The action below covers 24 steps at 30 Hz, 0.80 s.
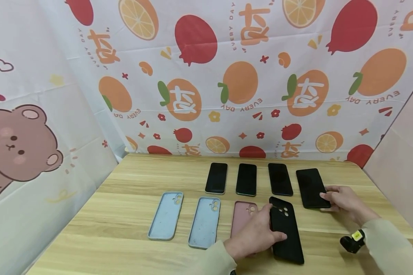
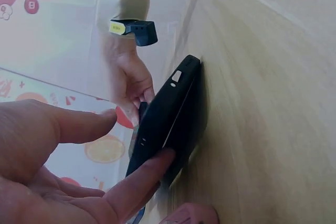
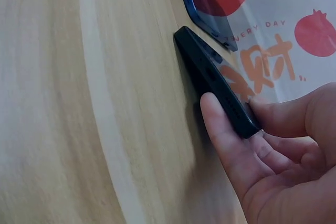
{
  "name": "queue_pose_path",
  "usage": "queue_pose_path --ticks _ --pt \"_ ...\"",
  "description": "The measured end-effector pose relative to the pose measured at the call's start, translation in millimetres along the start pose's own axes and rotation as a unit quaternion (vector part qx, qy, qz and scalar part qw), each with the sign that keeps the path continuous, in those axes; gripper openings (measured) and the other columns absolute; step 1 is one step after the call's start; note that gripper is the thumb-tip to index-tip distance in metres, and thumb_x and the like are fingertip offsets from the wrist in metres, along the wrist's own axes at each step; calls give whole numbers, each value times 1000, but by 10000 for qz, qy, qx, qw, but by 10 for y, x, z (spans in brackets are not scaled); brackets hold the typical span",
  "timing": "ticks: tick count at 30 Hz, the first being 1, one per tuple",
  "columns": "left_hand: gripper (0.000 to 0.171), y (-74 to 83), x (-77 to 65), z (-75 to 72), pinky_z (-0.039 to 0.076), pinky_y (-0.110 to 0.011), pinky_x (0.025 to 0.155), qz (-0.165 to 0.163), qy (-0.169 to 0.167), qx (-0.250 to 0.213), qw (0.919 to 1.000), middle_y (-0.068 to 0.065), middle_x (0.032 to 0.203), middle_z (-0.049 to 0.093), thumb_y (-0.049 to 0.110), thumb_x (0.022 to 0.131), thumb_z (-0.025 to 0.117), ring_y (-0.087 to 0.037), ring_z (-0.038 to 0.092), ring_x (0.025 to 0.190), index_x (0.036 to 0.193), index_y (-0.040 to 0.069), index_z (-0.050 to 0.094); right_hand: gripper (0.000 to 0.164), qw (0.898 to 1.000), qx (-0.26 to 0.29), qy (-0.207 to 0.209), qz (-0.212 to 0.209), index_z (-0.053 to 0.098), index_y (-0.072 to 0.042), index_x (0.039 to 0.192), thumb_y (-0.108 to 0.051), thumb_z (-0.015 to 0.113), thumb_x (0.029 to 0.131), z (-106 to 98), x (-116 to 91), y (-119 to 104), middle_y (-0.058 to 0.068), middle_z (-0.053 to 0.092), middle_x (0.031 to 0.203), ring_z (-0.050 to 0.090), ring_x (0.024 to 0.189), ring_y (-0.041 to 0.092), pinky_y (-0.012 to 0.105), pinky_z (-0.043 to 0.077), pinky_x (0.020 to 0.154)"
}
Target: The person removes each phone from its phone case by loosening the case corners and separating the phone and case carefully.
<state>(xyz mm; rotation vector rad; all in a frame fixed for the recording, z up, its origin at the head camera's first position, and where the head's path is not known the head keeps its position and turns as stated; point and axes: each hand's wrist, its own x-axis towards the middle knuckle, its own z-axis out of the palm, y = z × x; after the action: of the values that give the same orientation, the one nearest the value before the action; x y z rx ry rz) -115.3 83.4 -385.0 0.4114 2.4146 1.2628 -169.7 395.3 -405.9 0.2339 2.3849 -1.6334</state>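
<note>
In the head view my left hand [image 1: 256,233] is at the left edge of a black phone case [image 1: 289,238] with camera cutouts. The left wrist view shows a finger [image 2: 149,174] under that case, whose near side tilts up off the table. My thumb reaches out over it, a gap showing between them. To the right, my right hand [image 1: 345,204] pinches the lower right corner of a black phone [image 1: 311,187]. The right wrist view has the thumb on the phone's face and a finger beneath its edge. A pink phone case [image 1: 241,217] lies partly hidden behind my left hand.
Along the back lie three more dark phones [image 1: 217,178], [image 1: 246,179], [image 1: 280,179], face up. Two light blue phone cases [image 1: 166,215], [image 1: 204,222] lie at left on the wooden table [image 1: 117,229]. A fruit-printed cloth [image 1: 206,88] hangs behind the table.
</note>
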Motion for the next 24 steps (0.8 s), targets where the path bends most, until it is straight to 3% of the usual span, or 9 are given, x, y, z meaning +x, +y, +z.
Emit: queue_pose_path --ticks 5,9,16,19,24 --pt "84 2 0 6 50 -30 97 -44 -23 157 9999 -6 132 58 28 80 83 -12 55 100 148 11 37 66 9999 -155 -7 18 13 26 144 -8 50 101 3 31 1 6 49 84 56 67 5 36 61 79" --pt "85 3 -15 9 48 -34 103 -51 -32 221 9997 -6 136 56 28 80 83 -14 56 104 150 11 35 60 9989 -451 114 44 21 25 142 -8 50 101 10 38 -13 3 38 73 42 59 9 34 62 76" --pt "84 -9 -30 -4 44 -39 110 -107 -124 262 9995 -6 142 54 28 83 80 -13 55 112 151 11 34 53 9908 -1334 239 -12 31 24 137 -10 51 101 27 37 -43 24 54 97 62 70 15 32 61 65" --pt "82 -10 -35 0 43 -40 112 -168 -160 300 9993 -5 145 53 30 84 79 -11 54 117 151 12 35 53 9781 -2044 346 -206 35 24 133 -12 53 100 31 26 -63 36 57 106 66 77 23 35 60 63" --pt "80 -19 -48 1 42 -40 112 -75 -173 221 9996 -7 147 51 29 86 77 -10 52 122 151 10 34 52 9398 -3293 650 -643 45 25 124 -16 60 95 33 13 -86 39 61 108 66 86 35 47 56 72"
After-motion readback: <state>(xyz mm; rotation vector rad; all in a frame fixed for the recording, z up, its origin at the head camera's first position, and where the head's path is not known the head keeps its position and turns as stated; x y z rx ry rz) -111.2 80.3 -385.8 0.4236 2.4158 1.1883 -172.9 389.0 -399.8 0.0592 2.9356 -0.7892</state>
